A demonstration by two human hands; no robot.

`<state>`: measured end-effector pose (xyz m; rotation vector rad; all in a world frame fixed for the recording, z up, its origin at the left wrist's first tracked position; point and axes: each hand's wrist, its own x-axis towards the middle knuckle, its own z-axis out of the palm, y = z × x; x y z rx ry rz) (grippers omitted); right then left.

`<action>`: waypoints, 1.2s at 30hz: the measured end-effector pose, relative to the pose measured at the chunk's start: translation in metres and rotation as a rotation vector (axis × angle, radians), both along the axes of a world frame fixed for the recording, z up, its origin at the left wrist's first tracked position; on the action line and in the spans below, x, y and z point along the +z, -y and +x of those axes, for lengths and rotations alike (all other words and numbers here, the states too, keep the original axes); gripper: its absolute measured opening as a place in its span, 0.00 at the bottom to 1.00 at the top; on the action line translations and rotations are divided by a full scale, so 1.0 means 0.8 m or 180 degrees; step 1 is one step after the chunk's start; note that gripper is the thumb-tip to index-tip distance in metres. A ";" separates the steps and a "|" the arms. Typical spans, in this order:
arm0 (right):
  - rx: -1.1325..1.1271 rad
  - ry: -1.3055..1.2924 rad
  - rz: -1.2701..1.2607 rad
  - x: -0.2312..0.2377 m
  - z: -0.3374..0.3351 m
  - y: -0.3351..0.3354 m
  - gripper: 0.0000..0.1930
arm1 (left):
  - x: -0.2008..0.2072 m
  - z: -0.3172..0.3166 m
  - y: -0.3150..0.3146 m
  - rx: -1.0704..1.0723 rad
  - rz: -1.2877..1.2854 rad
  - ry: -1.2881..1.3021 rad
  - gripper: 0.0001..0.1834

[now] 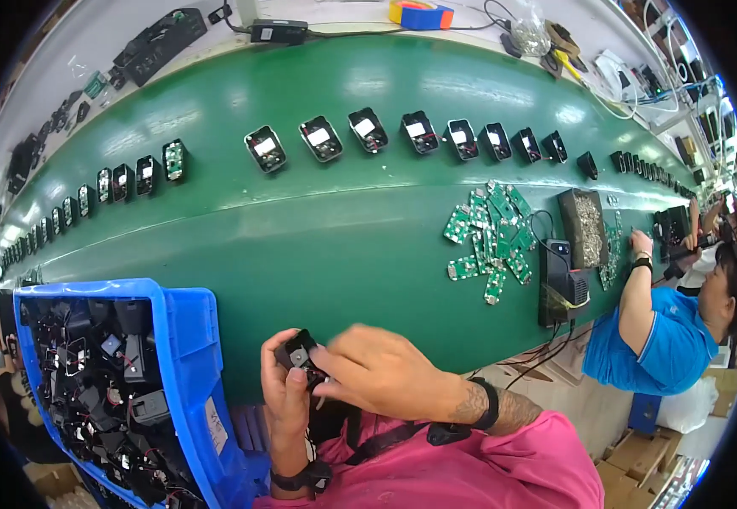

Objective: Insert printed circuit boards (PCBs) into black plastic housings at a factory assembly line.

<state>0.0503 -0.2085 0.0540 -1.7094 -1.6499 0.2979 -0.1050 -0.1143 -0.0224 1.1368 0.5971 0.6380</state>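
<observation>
Close to my body, my left hand (282,377) grips a small black plastic housing (302,349), its thumb pressed over the near side. A light grey part shows inside the housing. My right hand (390,373) comes across from the right with bent fingers bunched at the housing's right side; it is partly blurred, and whatever its fingertips pinch is hidden. To the left of my hands stands a blue crate (192,339) full of black housings (135,356) with thin wires. Several green circuit boards (496,233) lie in a loose pile on the green bench (318,246).
A row of open black housings (321,138) runs along the bench's far half. Right of the boards are a black device (562,284) with cables and a box of small metal parts (585,225). A co-worker in a blue shirt (657,339) works at the right.
</observation>
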 end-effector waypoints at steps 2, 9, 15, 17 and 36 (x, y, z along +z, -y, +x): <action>0.0399 -0.0389 -0.0069 -0.023 0.002 0.023 0.23 | 0.003 0.002 0.007 -0.0185 -0.0233 -0.0127 0.39; -0.1599 0.0533 -0.0427 -0.029 0.053 0.072 0.23 | 0.010 0.000 0.015 0.0169 -0.0522 -0.0013 0.34; -0.1456 0.0725 -0.1080 -0.065 0.014 0.101 0.36 | 0.009 0.011 0.020 0.0135 -0.0649 -0.0214 0.35; -0.1027 0.0476 -0.1087 -0.064 -0.006 0.114 0.37 | 0.014 0.017 0.018 -0.0049 -0.0758 -0.0117 0.33; -0.0214 0.0744 -0.0044 -0.088 0.009 0.157 0.13 | 0.029 0.017 0.025 0.0036 -0.0837 -0.0195 0.34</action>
